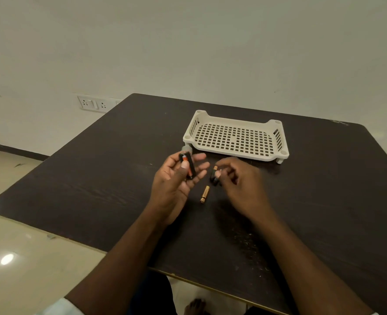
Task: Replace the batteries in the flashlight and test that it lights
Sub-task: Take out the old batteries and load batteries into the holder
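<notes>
Across most of the view spreads a dark wood-grain table (97, 178), set against a pale wall that carries a white socket plate (92, 103) just beyond the table's far-left edge. On the far side of the table stands a cream perforated plastic tray (278, 142) on short feet, with nothing showing inside it.

Nearer the person, both bare forearms reach in over the table's near edge. The left hand (176, 178) is turned palm-up, its fingers loosely spread, with the thumb pressing a small black flashlight (188, 165) against the palm and fingers; the flashlight's clear front end points away toward the tray's near-left corner, and an orange-and-black battery shows in its open side. The right hand (238, 178) lies just to the right of the left, knuckles up, fingers curled, pinching a copper-topped black battery (214, 175) between thumb and fingertips; that battery is tilted with its copper end uppermost, close beside the left hand's fingertips but apart from the flashlight.

Between the two hands, a little nearer the person, a gold-coloured loose battery (204, 194) lies flat on the table, touched by neither hand.
</notes>
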